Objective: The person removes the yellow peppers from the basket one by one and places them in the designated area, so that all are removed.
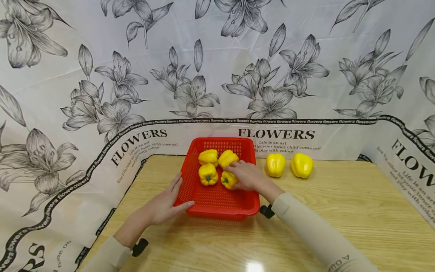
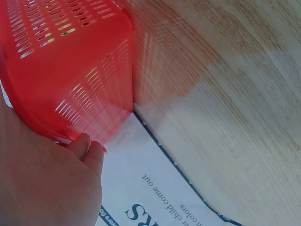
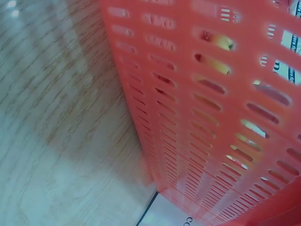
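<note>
A red plastic basket with slotted walls sits on the table. In it, my right hand grips a yellow bell pepper at the right, fingers bent over its top. Three more yellow bell peppers lie beside it: one at the left, one behind that, and one at the back right. At the basket's left rim rests my left hand, fingers extended along the outside and thumb by the front corner. The right wrist view shows only the basket's slotted wall; the right hand is hidden there.
To the right of the basket, two yellow bell peppers stand on the wooden table, one nearer the basket and one farther right. A white flower-printed cloth hangs behind the table and along both sides.
</note>
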A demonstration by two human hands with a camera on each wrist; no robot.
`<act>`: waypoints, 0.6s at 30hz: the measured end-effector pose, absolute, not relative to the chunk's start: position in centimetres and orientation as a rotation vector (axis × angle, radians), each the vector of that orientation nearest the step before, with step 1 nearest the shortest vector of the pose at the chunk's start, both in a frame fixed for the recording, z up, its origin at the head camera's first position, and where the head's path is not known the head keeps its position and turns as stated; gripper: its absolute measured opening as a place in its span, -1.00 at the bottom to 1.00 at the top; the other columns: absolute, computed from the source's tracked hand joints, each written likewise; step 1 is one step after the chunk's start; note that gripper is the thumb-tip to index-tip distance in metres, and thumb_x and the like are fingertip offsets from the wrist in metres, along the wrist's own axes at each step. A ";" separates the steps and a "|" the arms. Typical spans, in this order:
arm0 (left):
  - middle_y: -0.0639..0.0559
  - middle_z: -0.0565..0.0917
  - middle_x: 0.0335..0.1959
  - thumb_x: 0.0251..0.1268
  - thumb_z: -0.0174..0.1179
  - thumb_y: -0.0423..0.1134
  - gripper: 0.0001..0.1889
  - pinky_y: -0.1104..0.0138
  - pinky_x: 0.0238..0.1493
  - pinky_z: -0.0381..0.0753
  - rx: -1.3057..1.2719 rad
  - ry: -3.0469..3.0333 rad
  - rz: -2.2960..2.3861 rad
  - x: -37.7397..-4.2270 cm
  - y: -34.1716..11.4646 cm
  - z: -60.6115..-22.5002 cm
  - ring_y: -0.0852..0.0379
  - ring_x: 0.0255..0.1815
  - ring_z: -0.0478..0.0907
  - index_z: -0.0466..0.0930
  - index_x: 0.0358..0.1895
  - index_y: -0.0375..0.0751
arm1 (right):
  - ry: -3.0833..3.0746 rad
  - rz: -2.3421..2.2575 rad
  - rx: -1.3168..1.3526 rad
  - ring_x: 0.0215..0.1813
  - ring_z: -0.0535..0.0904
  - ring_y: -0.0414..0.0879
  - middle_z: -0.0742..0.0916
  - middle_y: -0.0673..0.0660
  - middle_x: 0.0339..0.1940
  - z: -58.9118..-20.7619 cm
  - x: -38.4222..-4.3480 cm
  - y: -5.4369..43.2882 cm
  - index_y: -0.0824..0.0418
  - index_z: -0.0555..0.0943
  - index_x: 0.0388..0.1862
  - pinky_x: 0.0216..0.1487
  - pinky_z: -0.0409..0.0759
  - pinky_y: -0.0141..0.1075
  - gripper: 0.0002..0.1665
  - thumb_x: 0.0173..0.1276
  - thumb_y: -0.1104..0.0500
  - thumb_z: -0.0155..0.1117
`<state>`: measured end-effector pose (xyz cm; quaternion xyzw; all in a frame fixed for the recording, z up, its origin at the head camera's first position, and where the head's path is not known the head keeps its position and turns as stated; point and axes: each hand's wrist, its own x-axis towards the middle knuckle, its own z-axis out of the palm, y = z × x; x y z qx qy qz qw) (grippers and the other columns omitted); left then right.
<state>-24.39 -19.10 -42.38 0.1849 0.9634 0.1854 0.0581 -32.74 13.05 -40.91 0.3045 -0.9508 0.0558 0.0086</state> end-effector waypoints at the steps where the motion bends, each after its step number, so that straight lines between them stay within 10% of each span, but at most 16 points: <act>1: 0.07 -0.34 0.71 0.35 -0.05 0.52 0.13 -0.06 0.46 0.34 0.565 2.918 0.563 -24.4 -19.1 -42.3 -0.22 0.57 0.20 -0.27 0.68 -0.17 | -2.975 0.190 0.948 0.32 0.46 0.15 0.55 0.15 0.43 -40.9 -32.8 13.1 0.00 0.49 0.49 0.19 0.53 0.06 -0.21 0.31 -0.09 0.50; 18: 0.12 -0.36 0.71 0.33 -0.06 0.55 0.14 -0.04 0.48 0.32 0.542 2.911 0.562 -24.4 -19.2 -42.2 -0.17 0.60 0.16 -0.26 0.68 -0.14 | -2.883 0.514 0.863 0.38 0.49 0.15 0.56 0.21 0.41 -41.0 -32.6 13.6 0.05 0.41 0.52 0.28 0.48 0.21 -0.09 0.29 -0.29 0.42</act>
